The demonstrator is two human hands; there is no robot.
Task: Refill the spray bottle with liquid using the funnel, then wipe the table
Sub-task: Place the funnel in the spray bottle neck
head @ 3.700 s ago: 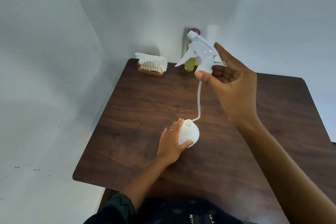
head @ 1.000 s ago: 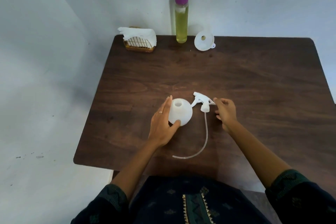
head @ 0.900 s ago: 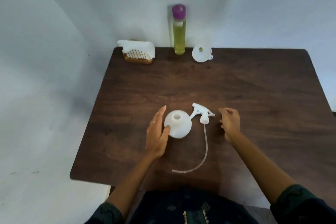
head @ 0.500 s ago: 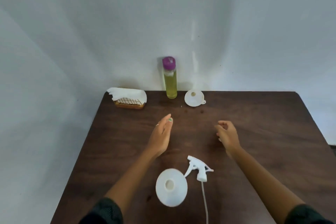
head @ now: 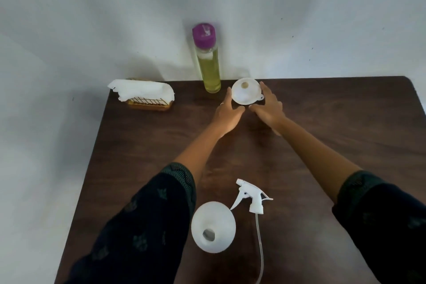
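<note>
Now the spray bottle (head: 213, 227) stands open-necked at the near edge of the table (head: 345, 127), its trigger head (head: 252, 197) lying just beside it with the tube trailing; so uncapping looks done, while funnel placing, pouring and wiping all remain; at the far edge both hands flank the funnel (head: 246, 90), left hand (head: 227, 112) and right hand (head: 268, 108) with fingers extended, gripping nothing yet; the yellow liquid bottle (head: 207, 60) is capped, napkin holder (head: 143, 94) untouched; no label is readable.
</note>
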